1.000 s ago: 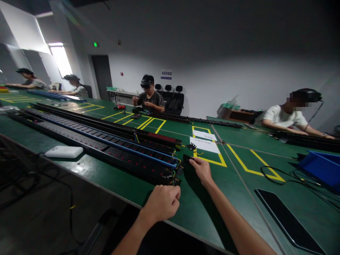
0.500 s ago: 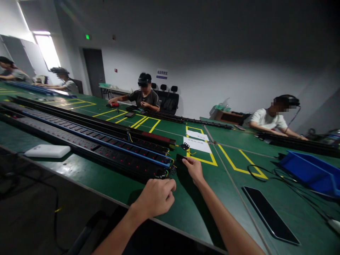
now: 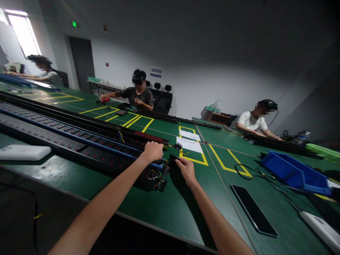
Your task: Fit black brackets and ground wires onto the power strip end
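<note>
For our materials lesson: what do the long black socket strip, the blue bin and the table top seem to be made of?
Socket strip: probably metal housing with a matt black coat, judging by its long straight edges. Blue bin: likely moulded plastic, with an even colour and a soft sheen. Table top: seemingly a green rubbery mat, with dull reflections.

1. Long power strips (image 3: pixel 79 141) lie on the table (image 3: pixel 159 209), running left to centre.
2. Left hand (image 3: pixel 152 151) rests on strips' right end; right hand (image 3: pixel 186 170) just right of it.
3. Paper sheets (image 3: pixel 190 141) behind hands.
4. Bin (image 3: pixel 292 171) far right; phone (image 3: pixel 253 210) before it.
</note>
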`<control>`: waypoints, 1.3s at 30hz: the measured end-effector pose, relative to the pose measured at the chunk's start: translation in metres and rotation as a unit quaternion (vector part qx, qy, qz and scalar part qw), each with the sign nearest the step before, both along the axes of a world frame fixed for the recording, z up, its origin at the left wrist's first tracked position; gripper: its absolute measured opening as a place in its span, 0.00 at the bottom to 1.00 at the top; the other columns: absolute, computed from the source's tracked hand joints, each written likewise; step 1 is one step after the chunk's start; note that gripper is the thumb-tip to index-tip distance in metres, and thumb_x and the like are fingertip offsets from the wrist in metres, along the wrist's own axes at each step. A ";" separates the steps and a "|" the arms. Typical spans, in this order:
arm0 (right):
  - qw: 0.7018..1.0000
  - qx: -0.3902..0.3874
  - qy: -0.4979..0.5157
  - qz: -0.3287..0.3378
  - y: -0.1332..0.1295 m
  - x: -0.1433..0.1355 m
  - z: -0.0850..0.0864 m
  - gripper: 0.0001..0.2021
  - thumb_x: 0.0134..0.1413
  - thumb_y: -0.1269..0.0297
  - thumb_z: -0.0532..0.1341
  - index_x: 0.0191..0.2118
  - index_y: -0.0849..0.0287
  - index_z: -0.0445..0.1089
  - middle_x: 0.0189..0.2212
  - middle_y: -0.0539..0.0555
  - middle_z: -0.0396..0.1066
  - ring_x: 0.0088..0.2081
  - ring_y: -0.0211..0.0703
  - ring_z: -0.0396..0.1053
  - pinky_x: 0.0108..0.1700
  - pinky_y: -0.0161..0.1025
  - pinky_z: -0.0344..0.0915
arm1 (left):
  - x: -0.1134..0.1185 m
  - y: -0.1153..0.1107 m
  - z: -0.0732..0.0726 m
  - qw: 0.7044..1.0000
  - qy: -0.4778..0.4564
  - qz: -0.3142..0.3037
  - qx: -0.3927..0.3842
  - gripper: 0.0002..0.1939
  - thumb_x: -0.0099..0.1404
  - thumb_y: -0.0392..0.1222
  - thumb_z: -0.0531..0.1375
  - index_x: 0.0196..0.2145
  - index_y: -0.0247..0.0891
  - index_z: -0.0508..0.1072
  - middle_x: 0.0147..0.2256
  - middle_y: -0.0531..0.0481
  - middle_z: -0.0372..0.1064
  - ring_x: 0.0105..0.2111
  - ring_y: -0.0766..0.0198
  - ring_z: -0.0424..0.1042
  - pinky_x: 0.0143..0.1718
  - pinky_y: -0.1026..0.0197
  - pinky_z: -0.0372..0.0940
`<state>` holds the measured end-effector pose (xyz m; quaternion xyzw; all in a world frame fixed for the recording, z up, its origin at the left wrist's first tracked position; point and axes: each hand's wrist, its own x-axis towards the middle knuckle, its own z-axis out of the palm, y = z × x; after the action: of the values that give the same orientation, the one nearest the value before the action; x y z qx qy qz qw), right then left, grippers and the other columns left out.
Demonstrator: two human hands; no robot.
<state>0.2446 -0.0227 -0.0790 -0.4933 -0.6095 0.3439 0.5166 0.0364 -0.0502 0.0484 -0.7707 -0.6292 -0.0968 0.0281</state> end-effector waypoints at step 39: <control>0.999 0.009 -0.044 -0.025 0.000 -0.003 0.004 0.17 0.50 0.52 0.63 0.39 0.57 0.81 0.34 0.53 0.80 0.38 0.52 0.76 0.42 0.43 0.69 | -0.012 0.039 -0.038 0.995 -0.100 0.002 0.007 0.12 0.56 0.47 0.60 0.34 0.43 0.83 0.35 0.46 0.80 0.42 0.54 0.77 0.46 0.60 0.66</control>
<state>0.2414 -0.0231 -0.0753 -0.5183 -0.6220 0.3038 0.5021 0.0242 -0.0116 0.0103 -0.7554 -0.6300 -0.1776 -0.0295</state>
